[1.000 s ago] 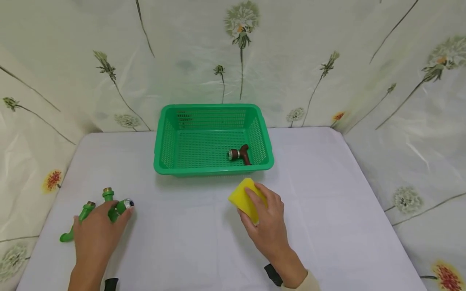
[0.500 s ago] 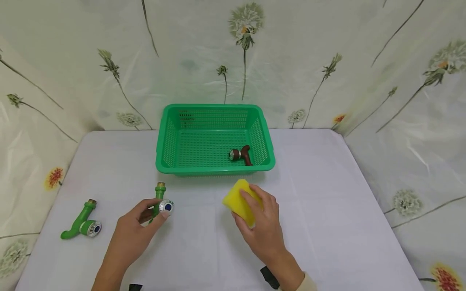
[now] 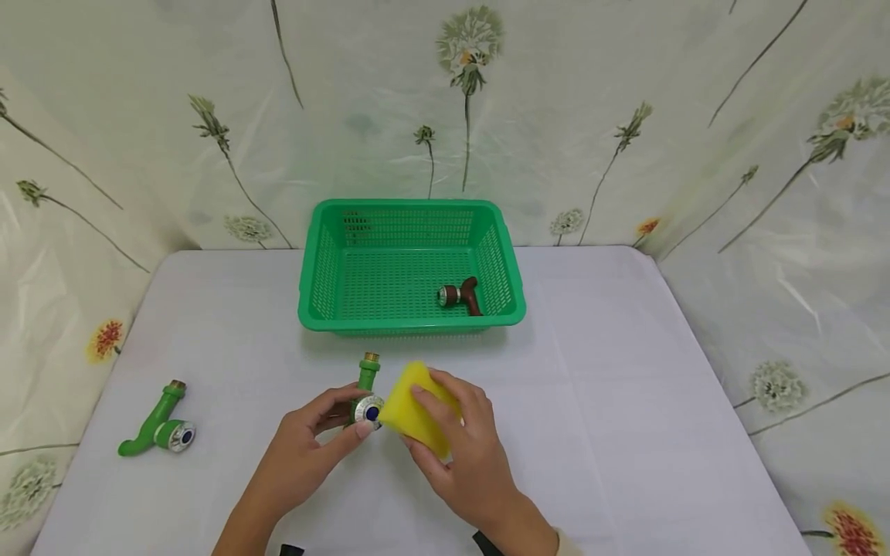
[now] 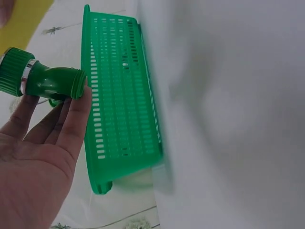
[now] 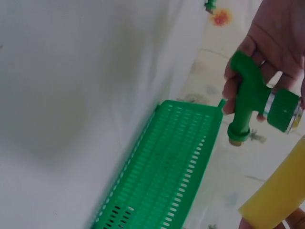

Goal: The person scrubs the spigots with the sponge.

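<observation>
My left hand (image 3: 306,440) grips a green tap (image 3: 366,376) above the table, thumb at its silver-rimmed knob and fingers behind the body. The right wrist view shows this tap (image 5: 250,90) side-on, brass thread pointing down and away from the palm. In my right hand (image 3: 466,455) is a yellow sponge (image 3: 413,409), pinched between thumb and fingers. One corner of the sponge meets the knob's edge in the head view; whether they touch is hard to tell. A second green tap (image 3: 156,425) lies on the table at the left.
A green plastic basket (image 3: 410,324) stands at the back of the table, against the flowered sheeting (image 3: 334,116). Inside it, at the right, lies a brown tap (image 3: 466,295). White cloth (image 3: 591,371) covers the table.
My left hand has lifted one green tap off the left side and carried it right to the middle. My right hand has brought the sponge left to meet it.
</observation>
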The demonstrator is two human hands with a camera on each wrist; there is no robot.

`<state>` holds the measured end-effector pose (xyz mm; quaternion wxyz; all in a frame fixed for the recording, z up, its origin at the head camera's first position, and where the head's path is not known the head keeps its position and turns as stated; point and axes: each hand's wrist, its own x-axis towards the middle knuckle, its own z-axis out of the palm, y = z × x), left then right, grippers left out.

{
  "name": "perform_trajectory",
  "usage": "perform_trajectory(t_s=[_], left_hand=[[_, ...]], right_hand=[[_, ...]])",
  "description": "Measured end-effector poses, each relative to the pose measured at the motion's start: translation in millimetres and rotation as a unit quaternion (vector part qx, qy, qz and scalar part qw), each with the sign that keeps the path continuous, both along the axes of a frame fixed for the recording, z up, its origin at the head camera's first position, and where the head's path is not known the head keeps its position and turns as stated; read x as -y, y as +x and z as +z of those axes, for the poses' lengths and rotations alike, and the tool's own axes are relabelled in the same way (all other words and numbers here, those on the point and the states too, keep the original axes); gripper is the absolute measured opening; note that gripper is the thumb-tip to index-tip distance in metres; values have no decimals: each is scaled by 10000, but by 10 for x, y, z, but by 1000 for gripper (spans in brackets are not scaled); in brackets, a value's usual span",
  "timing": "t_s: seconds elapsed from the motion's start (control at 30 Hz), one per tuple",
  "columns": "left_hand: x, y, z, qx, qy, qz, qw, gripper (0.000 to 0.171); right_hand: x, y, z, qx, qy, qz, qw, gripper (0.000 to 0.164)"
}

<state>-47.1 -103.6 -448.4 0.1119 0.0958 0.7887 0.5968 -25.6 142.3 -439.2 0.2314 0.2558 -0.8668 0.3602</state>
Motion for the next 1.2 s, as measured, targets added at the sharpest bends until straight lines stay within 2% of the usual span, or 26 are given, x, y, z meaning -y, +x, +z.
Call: perform_trajectory(t_s=[0.2, 0.4, 0.63, 0.77, 0.87, 1.0, 1.2], left_hand=[[-84, 2, 1, -98, 269, -247, 9993, 41], [-107, -12, 38, -131, 386, -360, 9985, 41], [-81, 4, 16, 241, 491, -331, 9980, 40], [-55, 12, 24, 588, 923, -390, 9932, 38], [-49, 6, 33, 681, 1245, -416, 9890, 34], [-57, -11, 40, 490, 1381, -508, 9879, 32], [-83, -28, 53, 343, 1418, -791, 9861, 42]], right_hand=[[33, -2, -57, -180, 57, 165, 9997, 48], [-14, -33, -134, -40, 92, 162, 9998, 51], [-79, -63, -212, 287, 53, 125, 9995, 56], [-117, -66, -222, 574, -32, -21, 9983, 64], [-115, -60, -207, 679, -111, -67, 9976, 66], [-72, -41, -168, 636, -159, 83, 9978, 61], [-13, -15, -134, 377, -18, 253, 9990, 56]])
